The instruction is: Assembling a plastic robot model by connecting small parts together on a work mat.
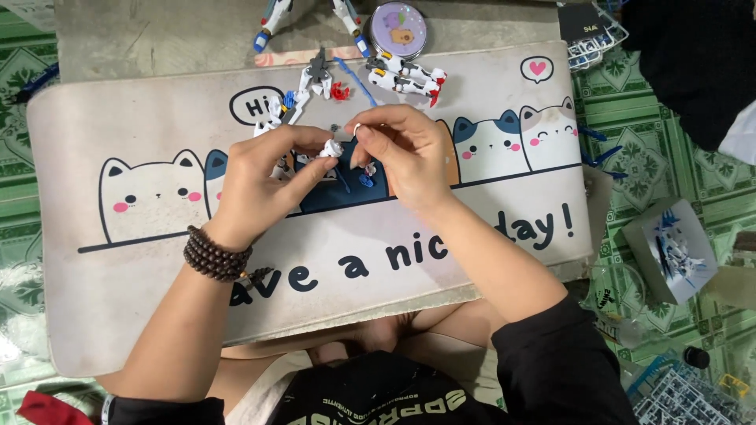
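- My left hand (264,177) pinches a small white model part (333,148) between thumb and fingertips, closed on it, above the middle of the mat (142,299).
- My right hand (405,153) meets it from the other side, fingers curled in and touching the same white part; whether it grips the part or only presses on it I cannot tell.
- A dark bead bracelet (216,256) sits on my left wrist.
- On the mat, beyond my hands, lie loose model pieces: a white and blue limb (405,77), a small red piece (339,92), a thin blue rod (362,81) and a grey and white piece (316,77).
- A tiny blue piece (365,180) lies just under my right hand.
- A round lilac tin (398,29) stands past the mat's far edge, beside two white and blue model legs (272,22).
- To my right, on the green patterned floor (654,157), lies a box (676,250) with a model pictured on it, and plastic part frames (677,397) near my right knee.
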